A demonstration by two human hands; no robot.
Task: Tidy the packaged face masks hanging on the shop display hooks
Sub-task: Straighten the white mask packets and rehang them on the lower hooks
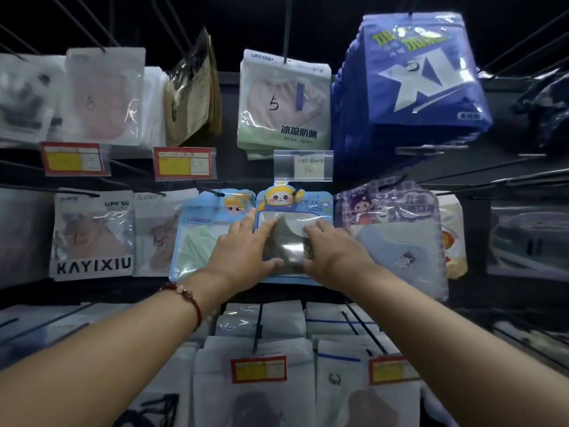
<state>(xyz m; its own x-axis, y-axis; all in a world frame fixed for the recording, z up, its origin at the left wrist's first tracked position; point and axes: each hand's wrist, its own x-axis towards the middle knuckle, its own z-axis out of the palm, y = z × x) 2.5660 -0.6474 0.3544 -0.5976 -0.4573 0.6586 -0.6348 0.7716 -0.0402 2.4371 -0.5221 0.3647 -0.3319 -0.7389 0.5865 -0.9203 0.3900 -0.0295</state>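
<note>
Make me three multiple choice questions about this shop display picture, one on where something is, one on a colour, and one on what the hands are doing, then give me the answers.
1. Where does the big blue pack stack hang?
A. top right
B. bottom left
C. middle left

2. What colour is the bracelet on the left wrist?
A. green
B. dark red
C. white

3. What are the two hands doing?
A. hanging idle at the sides
B. both on the blue cartoon mask pack in the middle row
C. lifting a price tag

Answers:
1 A, it hangs in the upper row at the right, beside the green pack marked 5.
2 B, its beads are dark red with one pale bead.
3 B, the left hand and the right hand lie on that pack's clear window, fingers fairly straight, thumbs at its lower edge.
</note>
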